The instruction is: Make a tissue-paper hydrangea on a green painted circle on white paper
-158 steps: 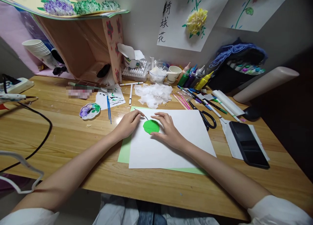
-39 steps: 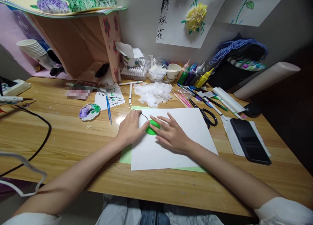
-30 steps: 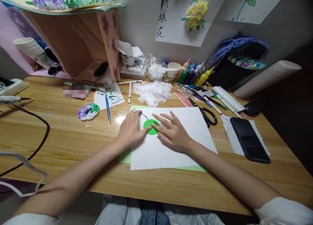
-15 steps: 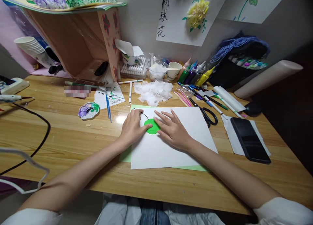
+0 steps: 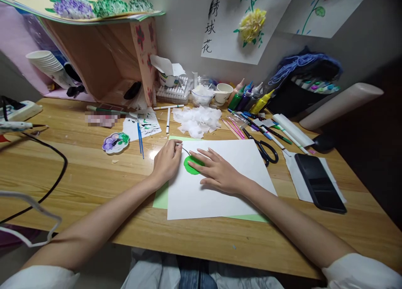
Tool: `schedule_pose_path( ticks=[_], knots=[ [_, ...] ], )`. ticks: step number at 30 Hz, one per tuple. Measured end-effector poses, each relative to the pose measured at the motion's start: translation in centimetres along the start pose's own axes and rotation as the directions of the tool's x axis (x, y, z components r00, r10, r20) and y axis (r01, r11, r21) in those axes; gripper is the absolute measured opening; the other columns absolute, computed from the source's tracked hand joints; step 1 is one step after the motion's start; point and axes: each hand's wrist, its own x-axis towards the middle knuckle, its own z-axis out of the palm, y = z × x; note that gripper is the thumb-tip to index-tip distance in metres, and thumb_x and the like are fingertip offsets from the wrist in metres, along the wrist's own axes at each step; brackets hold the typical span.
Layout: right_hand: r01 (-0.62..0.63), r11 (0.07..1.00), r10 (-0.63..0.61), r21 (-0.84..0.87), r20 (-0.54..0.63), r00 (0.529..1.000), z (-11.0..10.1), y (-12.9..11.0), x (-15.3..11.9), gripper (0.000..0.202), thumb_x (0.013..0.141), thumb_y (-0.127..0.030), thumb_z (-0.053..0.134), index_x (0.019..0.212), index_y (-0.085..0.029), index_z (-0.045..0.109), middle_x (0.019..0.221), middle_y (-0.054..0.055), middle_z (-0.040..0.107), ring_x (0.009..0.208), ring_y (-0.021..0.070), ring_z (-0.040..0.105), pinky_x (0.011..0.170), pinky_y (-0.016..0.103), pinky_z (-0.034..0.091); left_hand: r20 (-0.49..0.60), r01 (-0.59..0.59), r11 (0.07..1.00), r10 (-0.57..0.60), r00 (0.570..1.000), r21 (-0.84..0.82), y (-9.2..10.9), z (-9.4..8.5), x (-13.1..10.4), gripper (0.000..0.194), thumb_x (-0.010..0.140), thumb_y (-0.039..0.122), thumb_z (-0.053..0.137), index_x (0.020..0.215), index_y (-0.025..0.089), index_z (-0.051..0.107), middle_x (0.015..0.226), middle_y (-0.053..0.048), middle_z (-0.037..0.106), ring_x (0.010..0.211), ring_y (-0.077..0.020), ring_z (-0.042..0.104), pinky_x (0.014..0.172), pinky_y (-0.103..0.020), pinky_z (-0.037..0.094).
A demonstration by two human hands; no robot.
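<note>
We rest our right hand [image 5: 221,171], spread wide, on a green disc [image 5: 189,169] toward the white paper's [image 5: 226,205] far left corner; whether our left hand [image 5: 167,162] grips the thin dark stem [image 5: 186,150], we cannot tell.

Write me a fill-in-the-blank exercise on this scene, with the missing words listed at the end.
1. The right hand partly covers a disc whose colour is ____.
2. The sheet directly under the disc is coloured ____.
3. From the person's side, the phone lies to the ____ of both hands.
4. Beside the yellow flower, the written characters number ____.

Missing words: green; white; right; three.
</note>
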Motion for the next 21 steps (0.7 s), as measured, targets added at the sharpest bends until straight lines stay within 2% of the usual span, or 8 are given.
schedule_pose_path(
  ticks=[3, 7, 10, 12, 14, 18, 21],
  knots=[
    [0.060, 0.998, -0.060, 0.002, 0.019, 0.998, -0.1, -0.3, 0.1, 0.060, 0.090, -0.053, 0.034, 0.143, -0.027, 0.022, 0.152, 0.003, 0.021, 0.141, 0.0249, 0.012, 0.113, 0.051, 0.008, -0.001, -0.004, 1.000, 0.004, 1.000, 0.024, 0.2, 0.0, -0.1, 0.027, 0.093, 0.031, 0.030, 0.106, 0.023, 0.051, 0.114, -0.003, 0.061, 0.106, -0.0215, 0.055, 0.088, -0.035, 0.041],
    [0.052, 0.997, -0.055, 0.050, 0.050, 0.997, -0.1, -0.6, -0.1, 0.062, 0.090, -0.056, 0.029, 0.144, -0.027, 0.019, 0.151, 0.002, 0.023, 0.141, 0.0251, 0.009, 0.113, 0.052, 0.005, 0.005, -0.005, 0.999, 0.005, 1.000, 0.032, 0.3, 0.1, -0.1, 0.027, 0.093, 0.029, 0.030, 0.106, 0.022, 0.052, 0.114, -0.004, 0.062, 0.107, -0.0217, 0.055, 0.090, -0.036, 0.041],
    [-0.030, 0.991, 0.038, 0.127, -0.063, 0.997, 0.1, -0.2, -0.2, 0.064, 0.090, -0.059, 0.015, 0.145, -0.025, 0.016, 0.151, 0.002, 0.022, 0.141, 0.0240, 0.012, 0.113, 0.050, 0.008, 0.002, -0.003, 1.000, 0.003, 1.000, -0.004, 0.1, 0.0, -0.1, 0.028, 0.093, 0.029, 0.031, 0.108, 0.021, 0.053, 0.114, -0.004, 0.062, 0.107, -0.0216, 0.055, 0.090, -0.036, 0.041],
    [-0.130, 0.974, 0.158, 0.188, -0.143, 0.977, 0.3, 0.1, -0.3, 0.067, 0.089, -0.058, 0.006, 0.146, -0.023, 0.012, 0.151, 0.003, 0.022, 0.140, 0.0238, 0.014, 0.112, 0.049, 0.014, 0.002, 0.001, 0.998, -0.001, 1.000, -0.060, -0.1, 0.0, 0.0, 0.030, 0.093, 0.030, 0.030, 0.108, 0.021, 0.054, 0.108, -0.005, 0.064, 0.102, -0.0207, 0.057, 0.089, -0.036, 0.041],
    [-0.194, 0.960, 0.222, 0.201, -0.131, 0.966, 0.5, 0.3, -0.3, 0.065, 0.090, -0.058, 0.009, 0.146, -0.024, 0.012, 0.151, 0.003, 0.023, 0.140, 0.0250, 0.015, 0.112, 0.051, 0.016, -0.004, -0.005, 0.990, 0.004, 1.000, -0.143, -0.4, -0.1, 0.1, 0.030, 0.093, 0.029, 0.029, 0.108, 0.020, 0.054, 0.100, -0.005, 0.065, 0.098, -0.0194, 0.058, 0.088, -0.035, 0.042],
    [-0.218, 0.969, 0.222, 0.119, -0.019, 0.975, 0.6, 0.0, -0.2, 0.061, 0.092, -0.053, 0.028, 0.145, -0.027, 0.014, 0.150, 0.002, 0.026, 0.140, 0.0267, 0.015, 0.112, 0.054, 0.012, -0.056, -0.041, 0.937, 0.023, 0.998, -0.347, -1.1, 0.1, 0.4, 0.029, 0.092, 0.027, 0.034, 0.115, 0.019, 0.050, 0.099, -0.005, 0.063, 0.089, -0.0161, 0.059, 0.086, -0.034, 0.045],
    [-0.237, 0.967, 0.243, 0.096, -0.057, 0.968, 0.5, -0.2, -0.1, 0.062, 0.092, -0.051, 0.029, 0.145, -0.024, 0.011, 0.151, 0.003, 0.020, 0.141, 0.0254, 0.013, 0.112, 0.053, 0.011, -0.061, -0.046, 0.865, 0.018, 0.998, -0.499, -1.4, 0.3, 0.6, 0.032, 0.089, 0.028, 0.042, 0.120, 0.018, 0.046, 0.105, -0.007, 0.062, 0.082, -0.0139, 0.062, 0.080, -0.032, 0.049]
  ],
)
